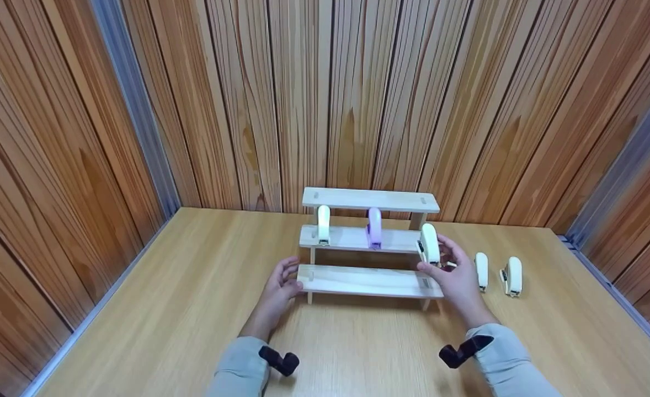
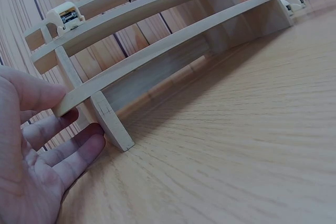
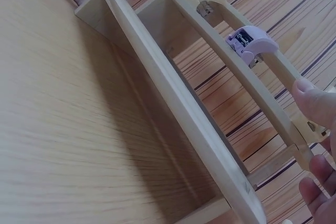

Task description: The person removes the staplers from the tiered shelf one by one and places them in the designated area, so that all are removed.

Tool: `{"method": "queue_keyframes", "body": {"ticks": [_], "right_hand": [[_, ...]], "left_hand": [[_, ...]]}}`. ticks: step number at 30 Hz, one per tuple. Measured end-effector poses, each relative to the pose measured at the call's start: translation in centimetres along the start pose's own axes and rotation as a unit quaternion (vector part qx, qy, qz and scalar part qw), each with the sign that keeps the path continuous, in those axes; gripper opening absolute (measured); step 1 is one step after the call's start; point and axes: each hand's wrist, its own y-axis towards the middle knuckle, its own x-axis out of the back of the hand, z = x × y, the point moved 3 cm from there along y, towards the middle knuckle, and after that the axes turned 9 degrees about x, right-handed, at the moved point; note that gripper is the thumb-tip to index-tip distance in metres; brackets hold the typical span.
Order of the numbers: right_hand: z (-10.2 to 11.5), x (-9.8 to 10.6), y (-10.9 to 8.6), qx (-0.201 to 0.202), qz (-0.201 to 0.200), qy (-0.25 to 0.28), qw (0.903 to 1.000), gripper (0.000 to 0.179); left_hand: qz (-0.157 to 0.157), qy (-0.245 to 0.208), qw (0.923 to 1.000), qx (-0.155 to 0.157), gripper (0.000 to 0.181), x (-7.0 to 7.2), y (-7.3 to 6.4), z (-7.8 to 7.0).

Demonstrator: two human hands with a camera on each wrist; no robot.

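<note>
A three-tier wooden rack (image 1: 352, 280) stands before me. At its left end my left hand (image 1: 280, 286) grips the lowest board, one finger over the end and others below it in the left wrist view. My right hand (image 1: 460, 275) holds a cream stapler (image 1: 429, 243) at the right end of the middle board (image 1: 347, 238). In the right wrist view the thumb (image 3: 315, 103) lies on this stapler, partly out of frame. Farther left on the same board stand a purple stapler (image 1: 374, 229) and another cream stapler (image 1: 323, 226).
Two more cream staplers, a nearer-in one (image 1: 481, 272) and an outer one (image 1: 513, 277), stand on the table (image 1: 192, 264) right of the rack. The rack's top board (image 1: 369, 199) is close to the wood-panelled back wall (image 1: 352, 110). Panelled walls flank both sides.
</note>
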Motion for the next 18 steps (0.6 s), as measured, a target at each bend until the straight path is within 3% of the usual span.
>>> {"method": "queue_keyframes", "body": {"ticks": [18], "right_hand": [[-0.1,1.2,-1.9,-0.022,-0.022,0.006,0.9995,0.076]], "left_hand": [[0.002,-0.001,1.0,0.005,0.062,0.1,0.1,0.1]]}}
